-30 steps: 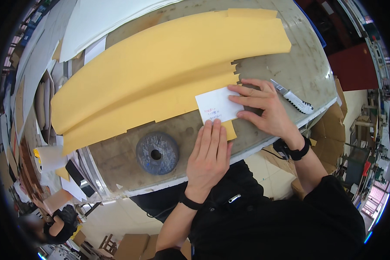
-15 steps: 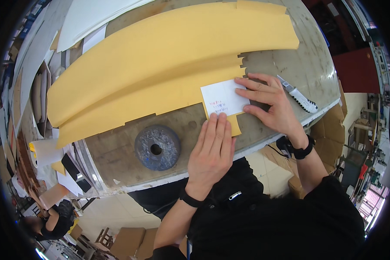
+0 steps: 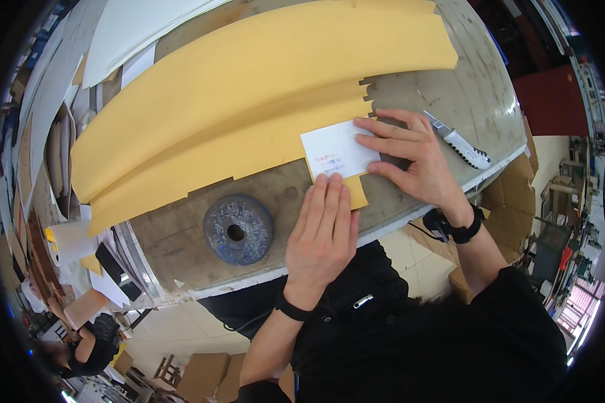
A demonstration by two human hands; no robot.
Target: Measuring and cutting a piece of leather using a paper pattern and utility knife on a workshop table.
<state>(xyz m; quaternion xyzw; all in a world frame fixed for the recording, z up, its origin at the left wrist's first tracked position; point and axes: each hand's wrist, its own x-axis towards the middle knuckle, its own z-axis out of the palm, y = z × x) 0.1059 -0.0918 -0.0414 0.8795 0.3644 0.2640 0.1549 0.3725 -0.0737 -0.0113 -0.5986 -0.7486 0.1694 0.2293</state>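
A large sheet of yellow paper (image 3: pixel 249 101), curled along its length and notched along its edges, lies across the worktable. On its near right corner rests a small white slip (image 3: pixel 339 144) with handwriting on it. My left hand (image 3: pixel 321 238) lies flat, its straight fingers together and their tips at the slip's lower edge, over a yellow tab. At the slip's right side, my right hand (image 3: pixel 417 158) has its fingers apart, with fingertips touching the edge. A utility knife (image 3: pixel 465 148) with a white handle lies just right of that hand.
A heavy grey disc (image 3: pixel 254 242) with a centre hole sits on the worktable (image 3: pixel 168 248), left of my left hand. White sheets (image 3: pixel 124 40) are stacked at the far left. A phone-like black object (image 3: pixel 114 269) lies at the left edge. Another person (image 3: pixel 91 346) is at lower left.
The view has shifted a little. The white slip sits slightly farther left on the yellow paper, and more of its handwriting shows. Both hands keep nearly the same pose on it.
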